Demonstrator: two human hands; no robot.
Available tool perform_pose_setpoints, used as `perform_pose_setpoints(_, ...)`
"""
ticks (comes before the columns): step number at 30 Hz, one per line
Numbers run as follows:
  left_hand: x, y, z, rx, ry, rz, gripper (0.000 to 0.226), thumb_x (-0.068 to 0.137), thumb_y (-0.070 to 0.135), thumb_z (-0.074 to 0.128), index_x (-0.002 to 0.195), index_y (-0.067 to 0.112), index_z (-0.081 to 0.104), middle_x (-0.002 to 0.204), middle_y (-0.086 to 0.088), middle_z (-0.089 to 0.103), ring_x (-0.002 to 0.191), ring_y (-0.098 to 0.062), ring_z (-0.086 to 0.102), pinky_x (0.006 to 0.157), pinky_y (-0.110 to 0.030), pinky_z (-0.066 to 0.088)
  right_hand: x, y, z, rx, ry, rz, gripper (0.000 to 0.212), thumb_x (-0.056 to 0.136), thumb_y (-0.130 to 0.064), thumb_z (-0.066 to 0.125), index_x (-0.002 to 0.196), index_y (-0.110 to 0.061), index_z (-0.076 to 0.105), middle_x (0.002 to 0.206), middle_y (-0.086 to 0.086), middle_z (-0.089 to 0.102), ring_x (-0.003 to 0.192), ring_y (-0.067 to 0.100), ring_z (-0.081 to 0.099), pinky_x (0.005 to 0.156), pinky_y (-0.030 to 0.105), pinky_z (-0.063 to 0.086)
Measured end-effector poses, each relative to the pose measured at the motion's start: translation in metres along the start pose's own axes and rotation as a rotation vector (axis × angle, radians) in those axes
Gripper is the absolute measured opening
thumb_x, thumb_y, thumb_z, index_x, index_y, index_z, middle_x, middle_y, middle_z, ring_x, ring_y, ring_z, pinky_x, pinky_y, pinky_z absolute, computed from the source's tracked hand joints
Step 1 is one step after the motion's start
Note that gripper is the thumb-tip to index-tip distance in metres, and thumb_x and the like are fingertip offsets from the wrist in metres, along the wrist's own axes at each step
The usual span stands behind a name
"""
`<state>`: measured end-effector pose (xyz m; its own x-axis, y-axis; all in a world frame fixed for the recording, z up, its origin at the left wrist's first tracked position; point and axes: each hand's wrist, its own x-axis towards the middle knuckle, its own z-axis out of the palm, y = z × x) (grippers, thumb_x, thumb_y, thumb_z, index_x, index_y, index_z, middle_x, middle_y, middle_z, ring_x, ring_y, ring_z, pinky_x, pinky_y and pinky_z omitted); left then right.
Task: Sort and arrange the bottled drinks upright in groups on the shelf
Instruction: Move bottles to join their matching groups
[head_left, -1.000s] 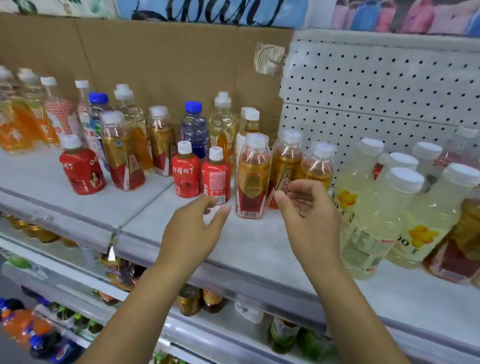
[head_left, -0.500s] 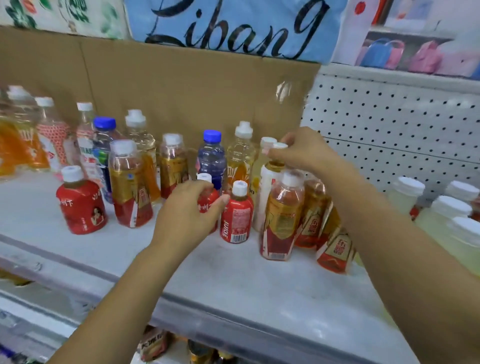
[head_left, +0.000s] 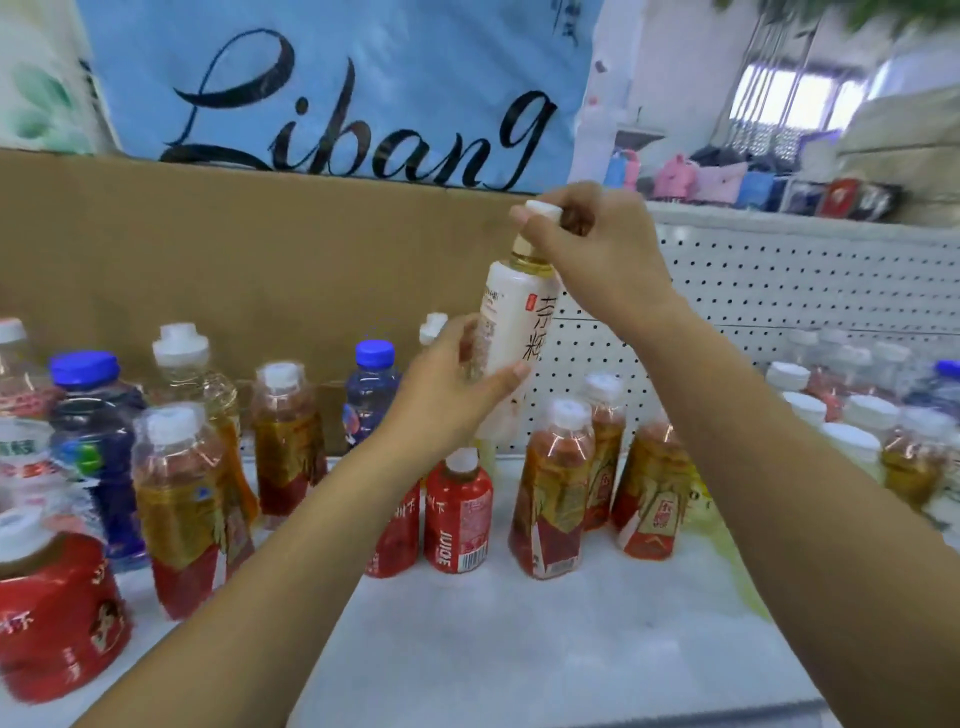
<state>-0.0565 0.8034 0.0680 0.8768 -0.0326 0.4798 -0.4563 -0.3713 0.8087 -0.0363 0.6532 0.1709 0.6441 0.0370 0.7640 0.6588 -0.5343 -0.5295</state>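
Observation:
A tall bottle with a white label (head_left: 511, 312) and yellow drink is lifted above the shelf, tilted slightly. My right hand (head_left: 597, 249) grips its white cap and neck from above. My left hand (head_left: 447, 384) wraps around its lower body. Below stand two small red juice bottles (head_left: 460, 514), side by side. Right of them are several amber tea bottles with red labels (head_left: 553, 493). More amber tea bottles (head_left: 176, 499) stand at the left, with blue-capped bottles (head_left: 98, 431) among them.
The white shelf (head_left: 519, 644) has bare surface in front of the bottles. A squat red bottle (head_left: 52, 608) stands at the near left. Pale white-capped bottles (head_left: 852, 441) crowd the right. Brown cardboard (head_left: 260, 249) and white pegboard (head_left: 779, 291) back the shelf.
My right hand has lifted the white-label bottle from behind the tea bottles. My left hand left the small red bottle and closed around the lifted bottle's lower part. The view tilted upward.

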Motion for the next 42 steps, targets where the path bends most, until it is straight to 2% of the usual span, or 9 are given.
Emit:
perform_pose_setpoints(4,0.008,0.005,0.002,-0.211,0.003,0.009,0.044,0.085,0.036,0.077,0.124,0.025,0.060,0.112,0.011,0.072,0.102,-0.005,0.069,0.093,-0.038,0.058,0.013,-0.013,-0.003,0.138,-0.017,-0.029,0.026,0.094,-0.038,0.068,0.101,-0.014,0.073,0.081,-0.005,0.074,0.072,0.003,0.068,0.070,0.021,0.054)
perform_pose_setpoints(7,-0.001,0.004,-0.001,-0.396,0.093,-0.030,0.043,0.086,0.039,0.074,0.125,0.023,0.061,0.115,0.006,0.073,0.105,-0.010,0.070,0.092,-0.040,0.058,0.022,0.002,0.003,0.270,-0.105,0.150,0.034,0.102,-0.045,0.052,0.112,-0.015,0.067,0.089,-0.003,0.074,0.075,0.009,0.067,0.073,0.026,0.056)
perform_pose_setpoints(11,-0.013,-0.004,-0.015,-0.681,0.242,-0.162,0.032,0.096,0.036,0.061,0.124,0.020,0.060,0.108,0.003,0.076,0.098,-0.015,0.074,0.086,-0.040,0.061,0.021,0.055,0.027,-0.032,-0.362,0.338,0.039,0.103,-0.043,0.051,0.122,-0.012,0.065,0.113,0.006,0.070,0.093,0.017,0.068,0.095,0.046,0.056)
perform_pose_setpoints(14,-0.019,-0.015,-0.029,-0.753,0.323,-0.264,0.033,0.099,0.042,0.055,0.127,0.025,0.059,0.112,0.002,0.075,0.099,-0.016,0.073,0.088,-0.040,0.059,0.014,0.081,0.052,-0.232,-0.600,0.342,0.053,0.100,-0.043,0.057,0.144,-0.015,0.052,0.141,0.008,0.057,0.124,0.022,0.057,0.107,0.042,0.048)
perform_pose_setpoints(18,-0.025,-0.028,-0.039,-0.805,0.357,-0.370,0.037,0.097,0.047,0.057,0.124,0.023,0.063,0.106,-0.002,0.077,0.096,-0.021,0.075,0.090,-0.046,0.057,0.010,0.096,0.080,-0.341,-0.720,0.297,0.047,0.096,-0.041,0.065,0.134,-0.014,0.059,0.130,0.007,0.064,0.116,0.022,0.061,0.091,0.029,0.048)
perform_pose_setpoints(25,-0.029,-0.020,-0.042,-0.816,0.295,-0.380,0.035,0.093,0.051,0.061,0.115,0.025,0.065,0.099,-0.004,0.078,0.090,-0.023,0.075,0.087,-0.048,0.058,0.009,0.097,0.069,-0.247,-0.508,0.401,0.026,0.092,-0.029,0.072,0.104,-0.008,0.063,0.102,0.015,0.069,0.084,0.028,0.071,0.075,0.042,0.061)
perform_pose_setpoints(35,-0.027,0.041,0.007,-0.913,0.114,-0.320,0.030,0.092,0.050,0.062,0.110,0.028,0.066,0.098,0.000,0.078,0.089,-0.020,0.076,0.090,-0.051,0.057,-0.010,0.022,-0.066,0.044,0.381,0.208,0.034,0.093,-0.037,0.061,0.121,-0.018,0.061,0.106,-0.001,0.071,0.097,0.015,0.070,0.084,0.043,0.060)
perform_pose_setpoints(39,-0.036,0.068,0.043,-1.094,-0.134,-0.376,0.029,0.094,0.046,0.060,0.106,0.021,0.068,0.089,-0.008,0.078,0.074,-0.022,0.074,0.079,-0.047,0.059,-0.042,-0.004,-0.135,0.078,0.532,0.219,0.007,0.100,-0.029,0.059,0.105,-0.025,0.063,0.102,0.003,0.069,0.091,0.013,0.068,0.077,0.039,0.063)
perform_pose_setpoints(42,-0.047,0.084,0.073,-1.155,-0.228,-0.420,0.035,0.095,0.046,0.058,0.112,0.016,0.066,0.086,-0.011,0.074,0.069,-0.025,0.071,0.063,-0.040,0.061,-0.072,-0.012,-0.185,0.007,0.507,0.297,0.011,0.102,-0.029,0.057,0.108,-0.024,0.066,0.106,0.009,0.069,0.098,0.017,0.068,0.078,0.035,0.063)
